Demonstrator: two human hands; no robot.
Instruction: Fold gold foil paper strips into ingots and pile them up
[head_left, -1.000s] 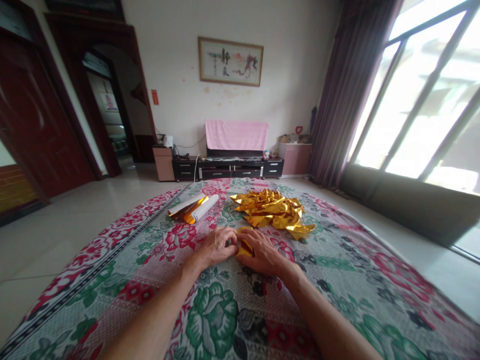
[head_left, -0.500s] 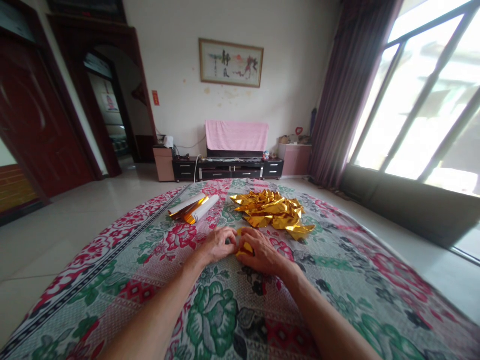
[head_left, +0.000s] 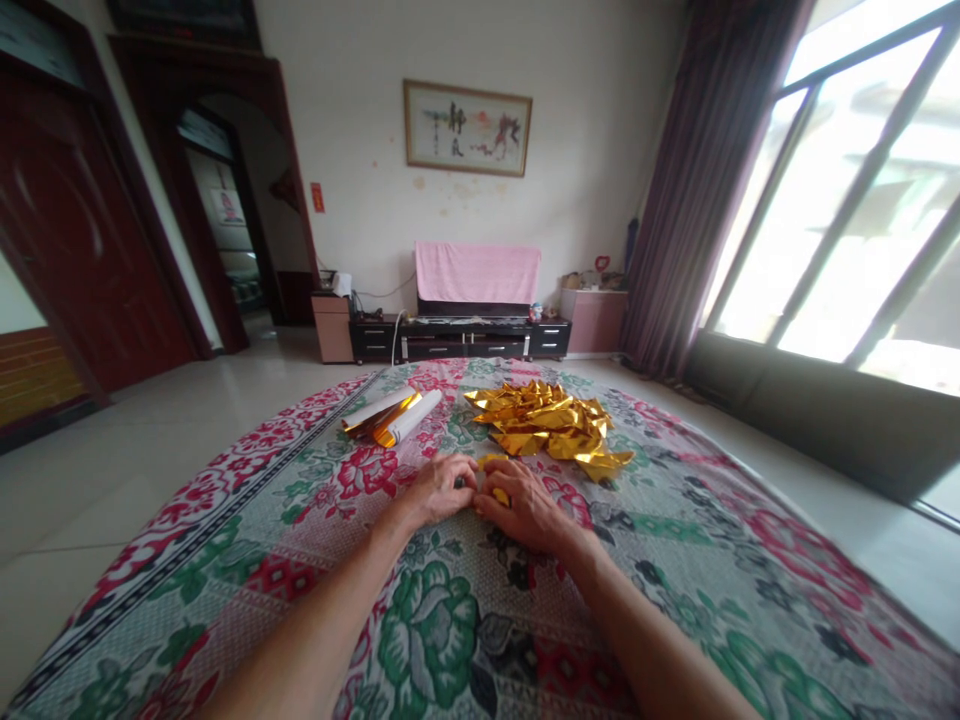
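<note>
A person bends both bare hands to a small piece of gold foil at the middle of a tabletop spread with a floral cloth in red, green and gray. The right hand holds the foil, its fingers curled over the piece and its thumb tucked in close, with slivers of gold showing between them. The left hand is curled narrow, fingertips drawn together at the foil's left edge; whether it grips the piece cannot be told. The two hands nearly meet, with both forearms reaching in from the near side.

Just beyond the right hand lies a pile of folded gold shapes, pointed and crumpled, overlapping one another. To its left, beyond the left hand and well apart from the pile, rest white rolls with gold inner faces, lying at a slant.

Across the room, a pink cover drapes a screen above a low black cabinet, beneath a framed picture. At right, a purple curtain hangs beside a bright window.
</note>
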